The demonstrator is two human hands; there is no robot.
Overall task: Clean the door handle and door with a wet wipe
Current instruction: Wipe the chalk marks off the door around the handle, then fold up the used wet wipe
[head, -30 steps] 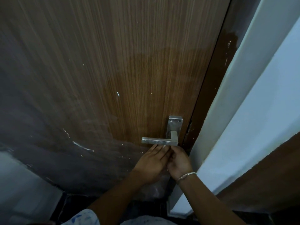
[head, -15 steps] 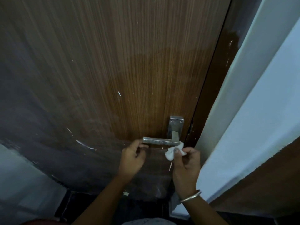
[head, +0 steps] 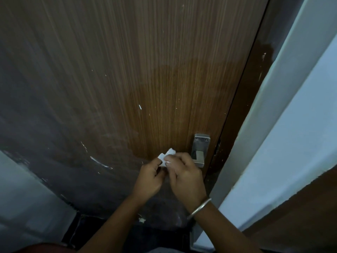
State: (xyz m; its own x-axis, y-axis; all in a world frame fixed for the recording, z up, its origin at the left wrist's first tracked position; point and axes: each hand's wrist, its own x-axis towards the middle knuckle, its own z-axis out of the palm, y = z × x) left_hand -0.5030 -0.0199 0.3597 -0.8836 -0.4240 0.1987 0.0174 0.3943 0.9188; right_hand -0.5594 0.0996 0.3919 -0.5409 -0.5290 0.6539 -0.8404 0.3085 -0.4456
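Observation:
A brown wood-grain door (head: pixel 145 79) fills the view, with a darker patch around the metal handle (head: pixel 200 152) at its right edge. Both my hands are just left of the handle and hide most of its lever. A small folded white wet wipe (head: pixel 166 154) sits between them. My left hand (head: pixel 150 179) pinches its lower left edge. My right hand (head: pixel 184 175), with a metal bangle on the wrist, pinches its right side with curled fingers.
A dark door frame (head: pixel 242 110) and a white wall edge (head: pixel 291 106) run down the right side. The lower left of the door looks grey and scuffed, with white scratch marks (head: pixel 99 162). A dark floor (head: pixel 109 232) lies below.
My right hand has carried the wipe left from under the handle's base. My left hand has let go of the lever and now pinches the wipe too.

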